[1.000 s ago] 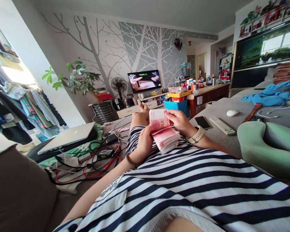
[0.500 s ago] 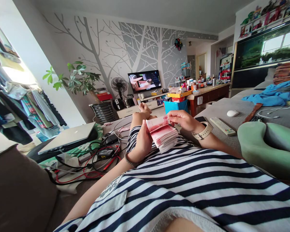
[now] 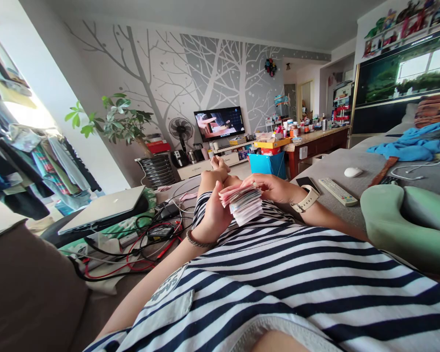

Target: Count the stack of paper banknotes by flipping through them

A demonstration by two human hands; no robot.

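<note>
A thick wad of pinkish-red banknotes is held above my lap, its pale lower edges fanned toward me. My left hand is closed on the wad's left side, the thumb pointing up along it. At the upper right edge of the notes, my right hand has its fingers closed on them; its fingertips are partly hidden behind the wad. A pale watch is on my right wrist and a braided bracelet on my left. Under both hands lies striped navy and white clothing.
Left of me are a silver laptop and tangled cables. To my right lie a phone, a remote control, a white mouse and a green neck pillow. A blue box stands beyond my feet.
The upper note that was lifted flat between my hands is bent down onto the wad. My right hand has moved slightly left and lower, and the wad now shows more of its edges.
</note>
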